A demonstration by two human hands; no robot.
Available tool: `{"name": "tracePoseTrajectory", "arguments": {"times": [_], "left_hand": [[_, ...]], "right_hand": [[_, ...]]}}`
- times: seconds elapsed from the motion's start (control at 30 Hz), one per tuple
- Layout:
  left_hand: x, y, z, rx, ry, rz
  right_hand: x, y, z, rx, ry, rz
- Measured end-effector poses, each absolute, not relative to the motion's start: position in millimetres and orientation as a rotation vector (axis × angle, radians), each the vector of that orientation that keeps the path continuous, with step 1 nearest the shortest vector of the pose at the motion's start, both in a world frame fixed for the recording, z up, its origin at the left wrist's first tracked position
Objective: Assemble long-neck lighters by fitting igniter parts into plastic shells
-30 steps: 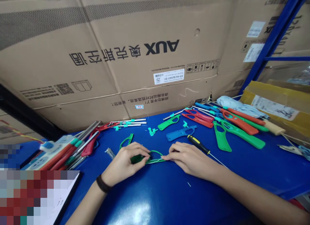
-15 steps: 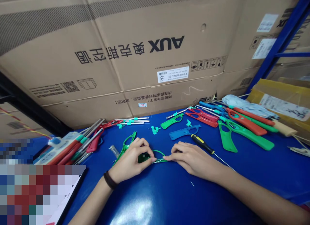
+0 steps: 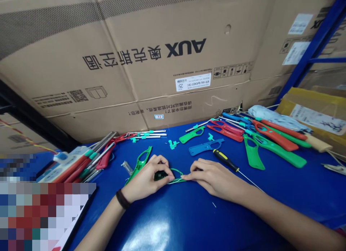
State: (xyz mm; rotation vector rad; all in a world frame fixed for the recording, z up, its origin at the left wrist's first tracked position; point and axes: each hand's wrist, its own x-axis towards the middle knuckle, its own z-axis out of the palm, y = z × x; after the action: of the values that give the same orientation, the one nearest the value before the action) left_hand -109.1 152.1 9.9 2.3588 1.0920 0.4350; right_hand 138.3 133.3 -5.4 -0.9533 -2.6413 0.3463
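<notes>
In the head view, a green plastic casing half (image 3: 177, 171) of a long-necked lighter lies low over the blue table between my hands. My left hand (image 3: 151, 174) has thumb and index finger pinched on its left part and covers much of it. Fingertips of my right hand (image 3: 209, 177) press together at the casing's right end, where a thin white wire (image 3: 178, 179) runs along it. Just behind my left hand lies another green casing half (image 3: 140, 162), with a small clear cylinder (image 3: 127, 168) beside it.
A black-and-yellow screwdriver (image 3: 225, 160) lies right of my hands. Farther back are a blue casing (image 3: 207, 147), a green casing (image 3: 192, 135) and teal parts (image 3: 173, 144). Assembled lighters (image 3: 275, 135) pile up at right; others (image 3: 81, 166) rest on a power strip (image 3: 54, 166). Cardboard (image 3: 135, 63) walls the back.
</notes>
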Motion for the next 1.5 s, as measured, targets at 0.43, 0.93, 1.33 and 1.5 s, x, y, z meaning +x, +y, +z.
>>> {"name": "tracePoseTrajectory", "arguments": {"times": [0.43, 0.93, 1.33, 1.5], "left_hand": [[-106.6, 146.1, 20.9, 2.645, 0.980, 0.489], [-109.1, 141.4, 23.2, 2.605, 0.982, 0.461], [-118.0, 145.5, 22.8, 2.615, 1.006, 0.402], [-116.5, 150.4, 15.9, 2.441, 1.005, 0.495]], "right_hand": [[135.2, 131.4, -1.4, -0.961, -2.645, 0.378], [135.7, 131.8, -4.0, -0.973, -2.613, 0.406], [136.9, 129.6, -4.4, -0.978, -2.576, 0.481], [136.7, 129.9, -4.2, -0.970, -2.575, 0.497]]}}
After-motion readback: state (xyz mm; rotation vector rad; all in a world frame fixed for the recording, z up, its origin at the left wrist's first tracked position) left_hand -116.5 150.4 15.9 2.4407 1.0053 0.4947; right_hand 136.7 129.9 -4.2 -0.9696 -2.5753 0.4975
